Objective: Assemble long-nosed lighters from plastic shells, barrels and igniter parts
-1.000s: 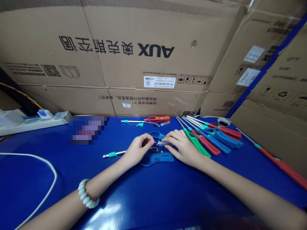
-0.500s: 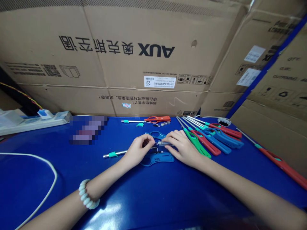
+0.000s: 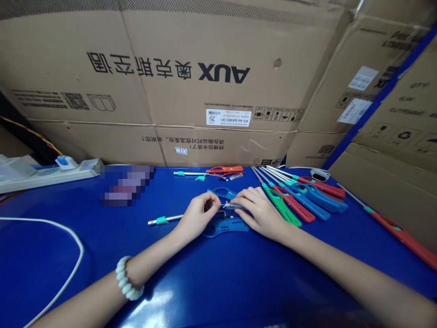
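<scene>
Two bare hands meet over the blue table, with a small clear tube between them. The right hand grips its body under fingers and thumb, perhaps because so slight and smooth a piece would roll, leaving the narrow end free toward nine o'clock. The left hand has thumb and forefinger drawn together in a pinch just beside that end; whatever sits between the tips is too small to tell, though such a hold suits fine parts. Taking the tube as the clock's centre, an upper blue shell lies at eleven and a lower blue shell at six, both seemingly set close for short reaches. A metal rod points toward half past eight, partly hidden by the left hand. At twelve, farther off, is a red handle. Long-necked lighters fan out at three, beyond the right hand, presumably grouped to leave working room. The tube itself lies at three o'clock from the left fingertips and at nine from the right palm, touching the right fingers.
</scene>
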A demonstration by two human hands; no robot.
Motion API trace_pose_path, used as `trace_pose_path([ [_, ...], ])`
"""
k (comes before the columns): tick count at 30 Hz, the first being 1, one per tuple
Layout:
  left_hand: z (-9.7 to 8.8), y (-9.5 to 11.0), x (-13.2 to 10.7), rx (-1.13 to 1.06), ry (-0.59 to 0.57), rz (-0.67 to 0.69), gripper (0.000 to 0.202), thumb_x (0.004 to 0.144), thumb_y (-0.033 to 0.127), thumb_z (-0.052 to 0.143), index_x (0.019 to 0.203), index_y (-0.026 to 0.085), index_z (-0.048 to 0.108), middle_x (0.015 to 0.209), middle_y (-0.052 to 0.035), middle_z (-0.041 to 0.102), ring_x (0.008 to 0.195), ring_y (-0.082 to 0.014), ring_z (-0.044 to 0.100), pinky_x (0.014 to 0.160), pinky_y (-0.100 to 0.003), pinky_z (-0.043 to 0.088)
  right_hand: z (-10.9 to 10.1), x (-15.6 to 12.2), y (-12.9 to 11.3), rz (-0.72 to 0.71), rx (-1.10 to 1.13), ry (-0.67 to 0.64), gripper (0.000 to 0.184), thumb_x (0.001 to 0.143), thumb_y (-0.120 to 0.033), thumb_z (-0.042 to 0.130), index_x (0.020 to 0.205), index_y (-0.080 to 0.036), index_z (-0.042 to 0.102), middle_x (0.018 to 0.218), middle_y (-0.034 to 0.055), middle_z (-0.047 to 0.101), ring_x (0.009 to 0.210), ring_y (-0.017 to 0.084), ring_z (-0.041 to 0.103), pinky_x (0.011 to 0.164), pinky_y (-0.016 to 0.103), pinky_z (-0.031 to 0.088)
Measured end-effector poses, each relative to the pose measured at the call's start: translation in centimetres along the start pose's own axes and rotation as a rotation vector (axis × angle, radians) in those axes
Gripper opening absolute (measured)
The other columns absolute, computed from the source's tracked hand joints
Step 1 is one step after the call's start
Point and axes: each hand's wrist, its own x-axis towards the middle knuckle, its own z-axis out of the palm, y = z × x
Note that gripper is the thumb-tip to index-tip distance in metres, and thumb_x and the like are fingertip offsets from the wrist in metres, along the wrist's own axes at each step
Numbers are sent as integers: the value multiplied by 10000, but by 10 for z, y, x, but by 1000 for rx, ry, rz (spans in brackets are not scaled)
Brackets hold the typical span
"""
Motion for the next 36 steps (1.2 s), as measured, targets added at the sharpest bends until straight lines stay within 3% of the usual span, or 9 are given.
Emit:
trace_pose_path([
  [36,2,-2,-1,-2,-24,13,203,843,342,493,750,163,520,694,11,519,646,-131,459,623,-244,361,7,-2,0,-66,-35,51,182,941,-189,470,1016,-125,623,906,94,625,847,207,526,737,351,346],
])
